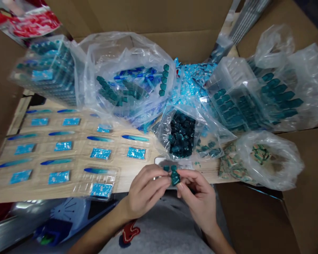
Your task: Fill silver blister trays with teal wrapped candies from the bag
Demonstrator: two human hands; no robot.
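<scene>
Wood table [125, 181]. Left: trays [79, 188] of pens [99, 138] and blue packets [100, 153]. Your left hand [148, 190], fingers curled, pinches the teal piece [175, 178] near the table's front edge; your right hand [200, 195] pinches it too, thumb to forefinger. Far right: clear bag [291, 169].

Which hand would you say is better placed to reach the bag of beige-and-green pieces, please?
Probably the right hand: it is nearer the bag, while the left hand is farther away. Both are at a teal piece.
</scene>
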